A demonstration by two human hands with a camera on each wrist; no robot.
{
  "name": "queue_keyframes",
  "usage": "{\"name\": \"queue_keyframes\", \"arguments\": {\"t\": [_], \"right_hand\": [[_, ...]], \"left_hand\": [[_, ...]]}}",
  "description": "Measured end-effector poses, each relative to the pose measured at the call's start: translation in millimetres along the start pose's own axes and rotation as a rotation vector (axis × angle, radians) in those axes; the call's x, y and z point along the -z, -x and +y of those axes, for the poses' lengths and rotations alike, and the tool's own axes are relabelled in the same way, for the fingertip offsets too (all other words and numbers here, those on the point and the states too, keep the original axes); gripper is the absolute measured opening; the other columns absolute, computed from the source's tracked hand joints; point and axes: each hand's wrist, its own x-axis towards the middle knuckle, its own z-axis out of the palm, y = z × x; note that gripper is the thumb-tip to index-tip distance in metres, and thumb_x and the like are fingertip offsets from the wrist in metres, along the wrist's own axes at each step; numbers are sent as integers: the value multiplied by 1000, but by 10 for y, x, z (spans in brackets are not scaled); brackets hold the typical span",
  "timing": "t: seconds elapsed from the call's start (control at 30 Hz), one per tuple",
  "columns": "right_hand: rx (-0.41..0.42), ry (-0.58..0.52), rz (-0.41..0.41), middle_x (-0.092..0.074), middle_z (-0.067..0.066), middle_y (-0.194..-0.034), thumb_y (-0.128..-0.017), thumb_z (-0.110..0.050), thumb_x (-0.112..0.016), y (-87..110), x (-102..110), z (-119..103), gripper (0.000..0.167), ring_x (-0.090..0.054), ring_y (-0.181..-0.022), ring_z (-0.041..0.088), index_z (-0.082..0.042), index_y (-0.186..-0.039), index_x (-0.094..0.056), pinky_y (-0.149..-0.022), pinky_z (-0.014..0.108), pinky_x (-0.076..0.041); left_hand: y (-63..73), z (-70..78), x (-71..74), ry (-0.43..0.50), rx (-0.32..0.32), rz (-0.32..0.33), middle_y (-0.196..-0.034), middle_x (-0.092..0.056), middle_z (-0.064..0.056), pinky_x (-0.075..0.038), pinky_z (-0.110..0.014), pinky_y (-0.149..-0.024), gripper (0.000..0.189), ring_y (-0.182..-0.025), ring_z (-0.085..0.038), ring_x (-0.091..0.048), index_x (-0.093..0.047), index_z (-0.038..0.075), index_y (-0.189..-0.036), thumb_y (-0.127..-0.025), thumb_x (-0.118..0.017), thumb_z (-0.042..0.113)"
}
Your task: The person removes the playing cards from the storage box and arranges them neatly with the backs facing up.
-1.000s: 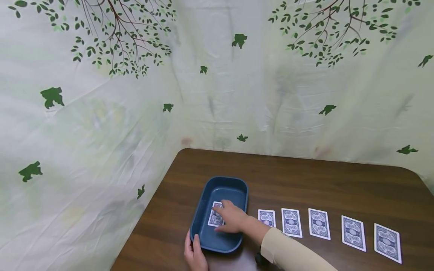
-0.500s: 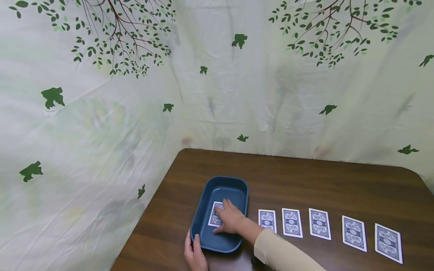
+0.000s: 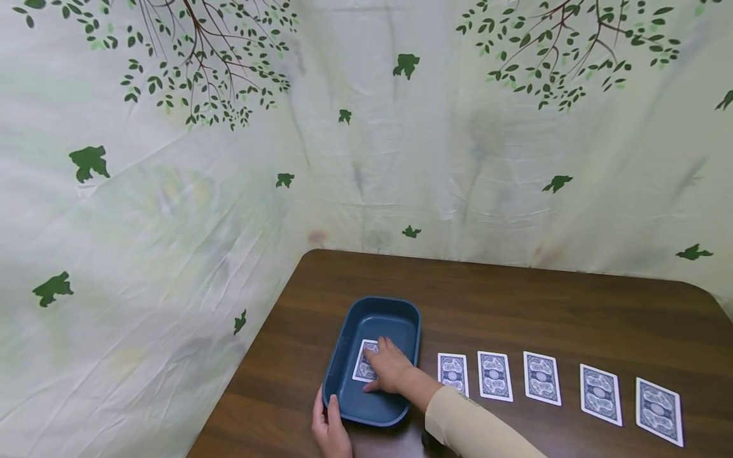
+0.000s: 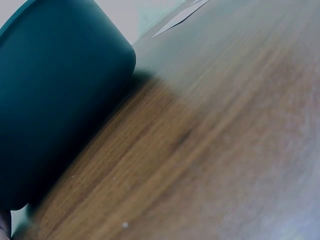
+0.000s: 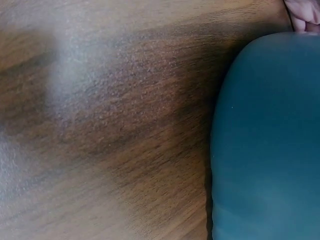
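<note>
A blue tray (image 3: 372, 408) stands at the left part of the table, with a face-down playing card (image 3: 363, 370) lying in it. My left hand (image 3: 332, 429) holds the tray's near left corner between thumb and fingers. Inside the tray, my right hand (image 3: 389, 369) has its fingers spread over the right side of that card, which they partly hide. Whether the fingertips press on the card cannot be made out. The left wrist view shows the tray's outer wall (image 4: 60, 85); from the right wrist I see the tray's side (image 5: 270, 135) and a bit of the left hand (image 5: 306, 15).
Several more face-down playing cards lie in a row right of the tray, from a near one (image 3: 453, 372) to the far right one (image 3: 658, 410). The brown wooden table (image 3: 515, 299) meets a leaf-printed cloth backdrop (image 3: 366, 159) at its back and left edges.
My right hand has shifted slightly, its fingers drawing closer together and the forearm moving a little left. The left hand stays on the tray. The card in the tray lies where it was.
</note>
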Motion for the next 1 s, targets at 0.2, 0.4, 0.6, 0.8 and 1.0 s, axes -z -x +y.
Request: {"name": "queue_keyframes", "arguments": {"t": [0.2, 0.4, 0.6, 0.8, 1.0], "right_hand": [[12, 6, 36, -43, 26, -128, -74, -46, -73, -29, -16, 5, 68, -39, -120, 38, -8, -127, -54, -97, 43, -35], [20, 22, 86, -49, 22, -115, -73, -44, -74, -55, -40, 19, 64, -46, -108, 34, -7, -122, -56, -93, 41, -40], [17, 2, 100, -49, 17, -104, -71, -42, -77, -77, -43, 30, 65, -47, -97, 29, -7, -120, -56, -87, 39, -42], [-14, -40, 65, -45, 16, -109, -70, -42, -77, -109, -20, 43, 70, -44, -99, 27, -8, -126, -54, -89, 39, -42], [-11, -74, 21, -43, 17, -118, -71, -42, -76, -120, 9, 49, 72, -41, -108, 29, -11, -131, -50, -96, 41, -36]], "left_hand": [[-10, -5, 2, -3, -11, 5, -115, -52, -32, -38, -10, -77, 32, -93, 3, -51, -50, -14, -120, -92, -50, -1], [-16, -10, 2, -11, -11, 5, -113, -53, -31, -39, -10, -76, 31, -92, 3, -51, -51, -14, -120, -91, -51, 0], [-16, -20, 4, -13, -17, 8, -113, -54, -30, -39, -10, -77, 31, -92, 3, -51, -51, -14, -119, -91, -51, -1], [-12, -30, -2, -7, -29, 7, -113, -54, -28, -39, -10, -77, 31, -93, 3, -51, -51, -15, -119, -91, -51, -2], [-6, -26, -1, -13, -40, 4, -114, -51, -33, -38, -10, -78, 31, -94, 4, -50, -51, -15, -119, -91, -50, -2]]}}
